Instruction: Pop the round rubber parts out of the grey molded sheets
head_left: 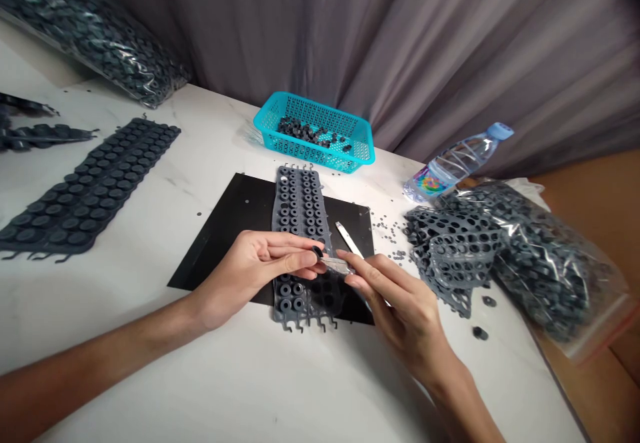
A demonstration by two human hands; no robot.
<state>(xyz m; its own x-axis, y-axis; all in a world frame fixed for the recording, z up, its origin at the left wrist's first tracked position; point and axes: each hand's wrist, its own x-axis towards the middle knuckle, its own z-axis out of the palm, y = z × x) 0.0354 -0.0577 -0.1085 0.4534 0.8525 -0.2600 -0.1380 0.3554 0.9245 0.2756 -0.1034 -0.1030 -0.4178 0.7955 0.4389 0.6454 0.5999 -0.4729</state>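
Observation:
A dark grey moulded rubber sheet (pixel 299 200) with rows of ring-shaped parts lies on a black mat (pixel 215 230). Above its lower half, my left hand (pixel 260 260) pinches a small black rubber part (pixel 317 252) between thumb and fingers. My right hand (pixel 395 290) is closed on a slim metal tool (pixel 336 265), whose tip is at the small part. The exact shape of this tool is partly hidden by my fingers. A second light-coloured slim tool (pixel 349 238) rests on the mat just beyond my right hand.
Behind the mat stands a turquoise basket (pixel 314 156) holding small black parts. Another moulded sheet (pixel 95 190) lies left, near a large filled bag (pixel 100 36). At right are a plastic bottle (pixel 457 162), perforated sheets (pixel 460 250), a filled clear bag (pixel 555 276) and scattered bits.

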